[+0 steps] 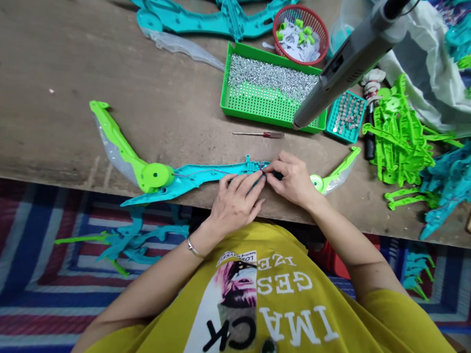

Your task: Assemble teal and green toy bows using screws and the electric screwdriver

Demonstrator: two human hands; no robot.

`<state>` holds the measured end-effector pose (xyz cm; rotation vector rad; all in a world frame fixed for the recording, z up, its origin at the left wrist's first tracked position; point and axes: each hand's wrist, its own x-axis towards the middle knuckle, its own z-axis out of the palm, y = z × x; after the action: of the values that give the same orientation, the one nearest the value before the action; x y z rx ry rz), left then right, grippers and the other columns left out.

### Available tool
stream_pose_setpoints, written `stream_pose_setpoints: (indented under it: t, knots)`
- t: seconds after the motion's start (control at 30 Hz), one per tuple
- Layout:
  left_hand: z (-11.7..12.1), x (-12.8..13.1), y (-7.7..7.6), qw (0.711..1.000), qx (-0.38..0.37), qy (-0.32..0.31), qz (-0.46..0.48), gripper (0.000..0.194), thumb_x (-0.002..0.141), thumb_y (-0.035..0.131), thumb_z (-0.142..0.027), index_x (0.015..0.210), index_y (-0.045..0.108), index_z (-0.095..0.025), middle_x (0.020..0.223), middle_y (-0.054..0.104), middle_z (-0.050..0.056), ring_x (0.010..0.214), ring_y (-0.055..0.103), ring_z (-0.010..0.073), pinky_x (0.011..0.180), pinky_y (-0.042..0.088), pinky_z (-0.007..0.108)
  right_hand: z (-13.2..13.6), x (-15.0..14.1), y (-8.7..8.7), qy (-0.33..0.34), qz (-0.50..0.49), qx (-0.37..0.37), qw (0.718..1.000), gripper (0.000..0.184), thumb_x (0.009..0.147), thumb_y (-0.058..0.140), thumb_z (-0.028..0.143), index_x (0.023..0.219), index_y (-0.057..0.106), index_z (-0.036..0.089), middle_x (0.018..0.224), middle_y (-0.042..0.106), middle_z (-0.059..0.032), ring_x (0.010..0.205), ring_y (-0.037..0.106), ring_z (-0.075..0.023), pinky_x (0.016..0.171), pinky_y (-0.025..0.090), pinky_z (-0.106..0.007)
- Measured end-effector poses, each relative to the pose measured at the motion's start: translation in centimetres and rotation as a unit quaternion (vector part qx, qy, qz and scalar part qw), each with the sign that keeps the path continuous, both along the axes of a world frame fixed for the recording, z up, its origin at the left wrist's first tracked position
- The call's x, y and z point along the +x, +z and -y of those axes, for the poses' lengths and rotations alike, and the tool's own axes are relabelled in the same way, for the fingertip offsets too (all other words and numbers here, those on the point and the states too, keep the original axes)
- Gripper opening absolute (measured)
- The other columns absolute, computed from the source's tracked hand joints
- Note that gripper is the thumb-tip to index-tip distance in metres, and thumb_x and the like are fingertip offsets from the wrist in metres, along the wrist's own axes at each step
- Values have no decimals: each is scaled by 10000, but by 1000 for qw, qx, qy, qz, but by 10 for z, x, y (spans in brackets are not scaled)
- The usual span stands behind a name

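Note:
A teal toy bow half [197, 176] lies along the front of the table, with bright green limbs [118, 140] at both ends and clear plastic fins on them. Along its open inner face runs a thin wire [207, 171] toward the middle. My left hand [237, 198] rests its bent fingers over the bow's middle and grips it there. Beside it, my right hand [290, 178] pinches at the wire near the centre, thumb and forefinger together. The fingertips of both hands almost meet and hide part of the bow's middle.
A screwdriver [259, 134] lies beyond the bow. Behind it are a green tray [225, 97] of screws, a red basket [279, 36] of small parts and a teal tray [342, 137]. A grey power screwdriver [346, 55] hangs overhead. Green limbs [402, 135] pile up at right.

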<state>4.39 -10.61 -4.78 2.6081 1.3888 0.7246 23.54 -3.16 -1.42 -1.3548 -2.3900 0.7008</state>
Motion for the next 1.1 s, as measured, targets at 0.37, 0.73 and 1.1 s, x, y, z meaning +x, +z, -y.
stream_pose_setpoints:
  t: [0.37, 0.73, 1.1]
  knots:
    - [-1, 0, 6, 1000, 16, -8, -10, 564, 934, 599, -244, 1458, 476, -74, 1371, 671, 173, 1191, 590, 322, 1004, 394, 485, -11, 5, 23, 61, 22, -71, 995, 301, 904, 552, 139, 1071, 802, 155, 950, 689, -113, 935, 633, -234, 891, 493, -370]
    - [1, -4, -6, 994, 4, 3, 110, 940, 885, 643, -186, 1638, 80, -198, 1378, 660, 145, 1203, 606, 302, 1034, 436, 483, -11, 8, 15, 50, -2, -69, 996, 244, 908, 635, 166, 1079, 809, 162, 967, 688, -113, 917, 644, -224, 878, 508, -368]
    - [3, 2, -5, 1000, -7, 5, 20, 863, 947, 568, -208, 1656, 78, -179, 1341, 693, 147, 1248, 606, 299, 1114, 343, 495, -4, 2, 13, 21, 15, -56, 998, 263, 902, 597, 151, 1055, 809, 171, 957, 671, -107, 907, 622, -223, 872, 509, -374]
